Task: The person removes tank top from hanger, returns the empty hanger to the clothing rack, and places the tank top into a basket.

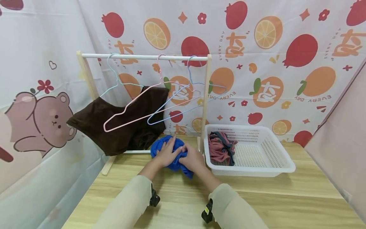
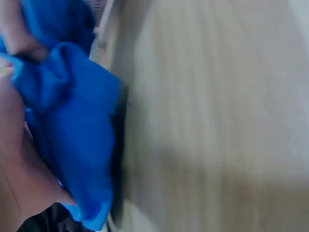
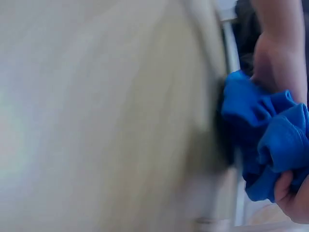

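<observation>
Both hands are on a bunched blue cloth garment (image 1: 164, 140) low over the table, in front of the clothes rack. My left hand (image 1: 166, 155) lies over its near left side, the fingers extended and spread across the fabric. From the right, my right hand (image 1: 193, 157) pinches a fold between thumb and curled fingers. A loose end of the fabric hangs toward me. In the right wrist view the crumpled blue garment (image 3: 282, 145) shows between the two hands. Folds hide some of the fingertips.
A wooden rack (image 1: 207, 95) holds a pink hanger (image 1: 125, 108), a blue hanger (image 1: 168, 108) and a mint hanger (image 1: 117, 81) bearing a dark brown garment (image 1: 114, 127). Right of it stands a white perforated basket (image 1: 274, 168) containing crumpled red and dark fabric (image 1: 220, 148).
</observation>
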Demonstrator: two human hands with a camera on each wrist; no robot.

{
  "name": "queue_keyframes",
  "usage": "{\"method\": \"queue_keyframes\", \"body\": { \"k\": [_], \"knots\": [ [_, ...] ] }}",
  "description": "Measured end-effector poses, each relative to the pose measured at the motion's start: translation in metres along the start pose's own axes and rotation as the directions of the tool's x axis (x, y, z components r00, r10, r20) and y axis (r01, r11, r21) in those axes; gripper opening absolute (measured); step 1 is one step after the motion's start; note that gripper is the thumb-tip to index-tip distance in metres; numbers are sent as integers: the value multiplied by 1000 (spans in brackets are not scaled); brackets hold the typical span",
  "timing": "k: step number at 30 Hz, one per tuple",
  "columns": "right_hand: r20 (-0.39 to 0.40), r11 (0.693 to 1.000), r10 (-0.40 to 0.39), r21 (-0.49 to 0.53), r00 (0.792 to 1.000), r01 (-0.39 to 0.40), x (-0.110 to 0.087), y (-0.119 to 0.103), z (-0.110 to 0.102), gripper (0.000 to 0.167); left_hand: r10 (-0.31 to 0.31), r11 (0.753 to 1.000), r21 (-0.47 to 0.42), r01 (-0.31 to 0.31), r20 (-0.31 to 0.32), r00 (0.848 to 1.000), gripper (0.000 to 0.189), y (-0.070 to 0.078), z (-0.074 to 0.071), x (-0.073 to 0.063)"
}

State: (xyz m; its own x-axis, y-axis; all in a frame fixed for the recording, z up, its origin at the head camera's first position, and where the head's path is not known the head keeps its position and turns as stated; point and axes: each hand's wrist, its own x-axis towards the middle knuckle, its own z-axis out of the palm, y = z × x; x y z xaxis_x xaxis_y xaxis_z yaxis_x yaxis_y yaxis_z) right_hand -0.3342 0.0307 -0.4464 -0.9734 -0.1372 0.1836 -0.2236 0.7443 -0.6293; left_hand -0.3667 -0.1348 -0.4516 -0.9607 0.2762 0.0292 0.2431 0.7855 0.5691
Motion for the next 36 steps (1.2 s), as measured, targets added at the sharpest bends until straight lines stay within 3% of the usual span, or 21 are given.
{"method": "queue_keyframes", "body": {
  "k": [4,8,11,14,17,21,24,26,28,30,32,36],
  "knots": [
    [-80,996,-35,78,996,41,4,-16,-25,43,107,994,-3,-109,-120,987,73,10,-10,-1],
    [-99,990,-111,75,989,119,10,-21,-53,60,256,966,29,-255,-197,946,69,20,-15,-3],
    [-80,983,-145,104,986,153,13,-19,-70,48,331,943,31,-332,-197,923,83,25,-17,-3],
    [-34,968,-131,211,991,135,13,-15,-83,38,359,933,51,-355,-176,917,98,26,-16,-4],
    [22,946,-131,302,991,118,10,-13,-90,33,354,935,77,-346,-170,920,104,22,-14,-5],
    [113,889,-153,449,982,87,2,-13,-96,32,384,923,89,-373,-220,897,93,18,-10,-4],
    [167,799,-164,601,972,32,-2,-12,-98,32,415,906,55,-419,-297,860,67,18,-7,0],
    [173,733,-160,681,972,-1,-5,-11,-98,32,394,903,-19,-430,-366,843,49,19,-7,2],
    [160,679,-150,734,976,-16,-6,-9,-98,31,325,902,-118,-416,-448,833,28,22,-7,3],
    [136,668,-132,744,982,-14,-6,-7,-96,29,220,887,-246,-392,-521,825,11,25,-9,5],
    [109,701,-118,713,987,5,-6,-5,-93,26,106,863,-351,-364,-578,809,7,28,-13,6],
    [41,824,-120,561,992,77,-7,-1,-83,18,-92,797,-526,-298,-593,800,12,39,-23,6]
  ]
}}
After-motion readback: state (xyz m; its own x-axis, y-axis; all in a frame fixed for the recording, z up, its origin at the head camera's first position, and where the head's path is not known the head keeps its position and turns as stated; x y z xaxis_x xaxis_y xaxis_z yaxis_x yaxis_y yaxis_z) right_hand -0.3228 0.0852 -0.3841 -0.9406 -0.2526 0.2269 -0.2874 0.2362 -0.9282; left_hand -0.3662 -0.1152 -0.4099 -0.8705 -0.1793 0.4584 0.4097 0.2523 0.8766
